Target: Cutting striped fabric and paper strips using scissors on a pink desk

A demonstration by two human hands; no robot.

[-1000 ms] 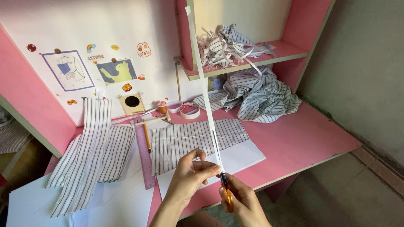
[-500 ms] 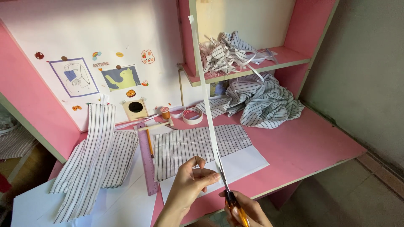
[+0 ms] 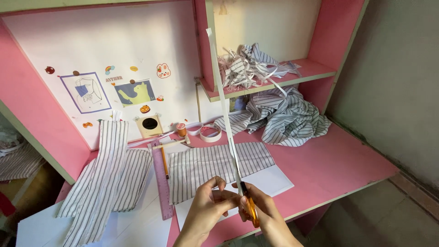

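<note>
Just left of the striped cloth panel (image 3: 219, 168) lies a purple ruler (image 3: 162, 180). At the panel's near edge the left hand (image 3: 206, 209) pinches a long white strip (image 3: 224, 107) (it runs straight up and away, toward the shelf). Touching it, the right hand (image 3: 267, 215) grips orange-handled scissors (image 3: 249, 206), blades pointing up along the strip.

Pink desk (image 3: 347, 160), grey-and-white striped cloth (image 3: 215, 167), orange-handled scissors (image 3: 249, 208), purple ruler (image 3: 162, 180)
</note>
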